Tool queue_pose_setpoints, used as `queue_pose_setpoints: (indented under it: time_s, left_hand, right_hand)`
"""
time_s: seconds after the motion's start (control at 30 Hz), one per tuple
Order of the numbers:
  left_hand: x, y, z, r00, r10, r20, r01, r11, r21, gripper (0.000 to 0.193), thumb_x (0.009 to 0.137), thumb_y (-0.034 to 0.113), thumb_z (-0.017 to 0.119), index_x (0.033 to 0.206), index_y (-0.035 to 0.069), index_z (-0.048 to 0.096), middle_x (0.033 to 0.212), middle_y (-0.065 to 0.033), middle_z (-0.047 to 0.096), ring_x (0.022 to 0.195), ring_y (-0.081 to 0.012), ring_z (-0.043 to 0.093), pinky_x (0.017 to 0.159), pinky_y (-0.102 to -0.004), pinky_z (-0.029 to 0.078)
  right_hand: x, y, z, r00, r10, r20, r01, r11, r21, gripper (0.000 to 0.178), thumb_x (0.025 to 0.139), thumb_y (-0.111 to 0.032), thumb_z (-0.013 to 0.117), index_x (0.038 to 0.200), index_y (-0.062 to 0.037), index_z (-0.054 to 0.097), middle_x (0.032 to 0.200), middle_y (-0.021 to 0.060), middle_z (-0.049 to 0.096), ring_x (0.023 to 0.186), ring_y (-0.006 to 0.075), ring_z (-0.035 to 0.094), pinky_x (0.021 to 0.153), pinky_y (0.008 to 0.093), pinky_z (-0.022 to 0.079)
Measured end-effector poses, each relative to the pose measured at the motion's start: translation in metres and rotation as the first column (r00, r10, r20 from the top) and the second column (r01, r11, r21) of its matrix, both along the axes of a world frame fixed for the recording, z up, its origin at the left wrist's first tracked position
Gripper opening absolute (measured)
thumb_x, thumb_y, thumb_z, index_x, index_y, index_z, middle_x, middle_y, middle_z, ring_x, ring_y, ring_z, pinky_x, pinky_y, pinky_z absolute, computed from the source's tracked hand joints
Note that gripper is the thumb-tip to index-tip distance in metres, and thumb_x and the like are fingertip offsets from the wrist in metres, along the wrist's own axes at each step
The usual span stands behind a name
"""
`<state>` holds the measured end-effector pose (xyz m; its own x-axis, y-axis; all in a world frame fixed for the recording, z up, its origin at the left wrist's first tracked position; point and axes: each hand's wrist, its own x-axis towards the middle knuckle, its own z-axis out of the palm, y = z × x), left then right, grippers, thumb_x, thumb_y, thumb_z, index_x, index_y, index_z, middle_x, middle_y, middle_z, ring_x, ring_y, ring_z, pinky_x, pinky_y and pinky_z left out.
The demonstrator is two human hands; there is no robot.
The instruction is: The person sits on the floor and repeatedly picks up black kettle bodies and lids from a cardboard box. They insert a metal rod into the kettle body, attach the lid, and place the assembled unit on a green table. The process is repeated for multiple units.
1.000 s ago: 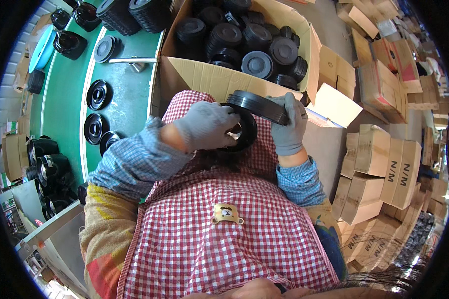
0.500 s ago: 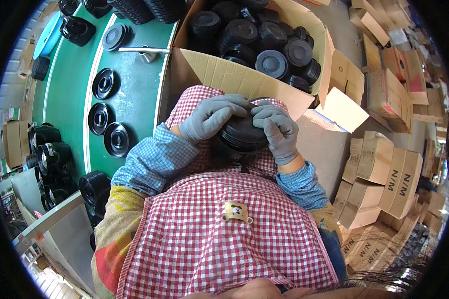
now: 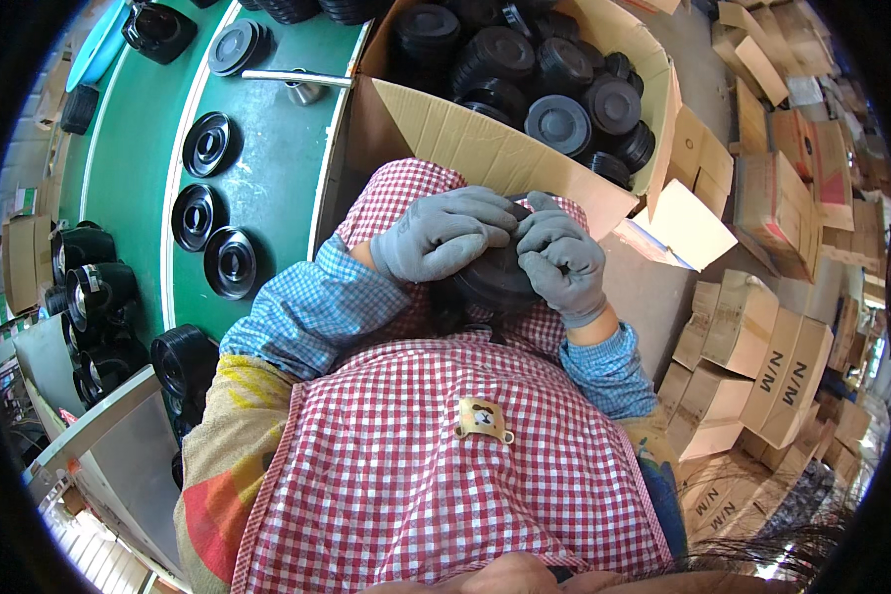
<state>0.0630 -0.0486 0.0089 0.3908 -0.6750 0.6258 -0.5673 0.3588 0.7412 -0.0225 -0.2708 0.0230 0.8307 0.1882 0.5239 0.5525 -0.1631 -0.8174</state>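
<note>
Both my hands wear grey gloves and meet over my lap at a round black lid [image 3: 500,281]. My left hand [image 3: 444,234] lies over the lid's left side, its fingers bent toward the far rim. Curled at the right side of the rim is my right hand [image 3: 562,255], thumb and fingers close together. The gloves cover much of the lid, and whether more lids are stacked under it cannot be seen now. Just beyond my knees stands an open cardboard box [image 3: 455,132] filled with stacks of ridged black lids [image 3: 557,124].
To my left runs a green worktable [image 3: 277,148] with several glossy black lids [image 3: 235,263], a stack of matte lids [image 3: 235,48] and a metal bar [image 3: 297,77]. Black pots [image 3: 99,295] stand at the far left. Cardboard cartons [image 3: 731,332] are piled on the right.
The lid in my hands has tilted so its flat face shows more and the stacked rims seen before are hidden. My left hand has slid a little right. The whole view has shifted slightly.
</note>
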Motion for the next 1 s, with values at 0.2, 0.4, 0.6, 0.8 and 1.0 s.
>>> queue_pose_setpoints:
  time_s: [0.2,0.4,0.6,0.8,1.0]
  left_hand:
    - [0.002,-0.002,0.0,0.999,0.02,-0.032,-0.02,1.0,0.011,0.029,0.103,0.016,0.05,0.106,-0.004,0.071,0.116,-0.0202,0.068,0.112,-0.0369,0.064,0.102,-0.0458,0.05]
    - [0.001,-0.005,0.002,0.999,0.016,-0.033,-0.017,1.0,-0.017,0.029,0.103,0.015,0.048,0.105,-0.003,0.071,0.116,-0.0207,0.068,0.113,-0.0372,0.064,0.102,-0.0455,0.05]
    - [0.0,-0.002,-0.001,0.998,0.024,0.054,-0.025,1.0,0.01,0.03,0.102,0.018,0.049,0.106,-0.003,0.071,0.116,-0.0208,0.068,0.113,-0.0384,0.063,0.103,-0.047,0.049]
    - [-0.008,-0.001,0.002,0.993,0.054,0.102,-0.064,0.993,0.101,0.03,0.101,0.019,0.051,0.109,-0.002,0.07,0.119,-0.0188,0.068,0.117,-0.0386,0.062,0.106,-0.0501,0.046]
    - [-0.014,0.006,0.017,0.99,0.052,0.133,-0.077,0.979,0.191,0.041,0.099,0.035,0.059,0.118,-0.002,0.067,0.128,-0.0203,0.062,0.124,-0.0403,0.056,0.109,-0.0541,0.04]
  right_hand:
    - [0.005,-0.001,0.001,0.999,-0.023,-0.023,0.023,1.0,-0.01,0.033,0.074,0.009,0.071,0.069,-0.0102,0.045,0.083,0.0053,0.066,0.088,0.0237,0.067,0.11,0.0541,0.044]
    - [0.004,0.002,0.012,0.999,-0.033,0.031,0.034,0.999,-0.032,0.033,0.074,0.009,0.071,0.068,-0.0098,0.044,0.082,0.0054,0.065,0.086,0.0233,0.066,0.107,0.0537,0.047]
    - [0.008,0.0,0.011,0.999,0.036,0.012,-0.036,0.999,-0.027,0.032,0.073,0.008,0.071,0.069,-0.0108,0.046,0.081,0.0041,0.063,0.085,0.0223,0.065,0.107,0.0539,0.046]
    - [0.004,-0.009,-0.003,0.997,0.054,-0.061,-0.056,0.998,-0.041,0.03,0.076,0.006,0.069,0.069,-0.0116,0.046,0.08,0.0027,0.063,0.087,0.0218,0.065,0.114,0.0566,0.037]
    - [-0.002,-0.019,-0.014,0.992,0.023,-0.124,-0.031,0.997,-0.066,0.022,0.082,-0.024,0.078,0.085,-0.0106,0.062,0.11,0.0094,0.067,0.12,0.0309,0.059,0.121,0.0557,0.026]
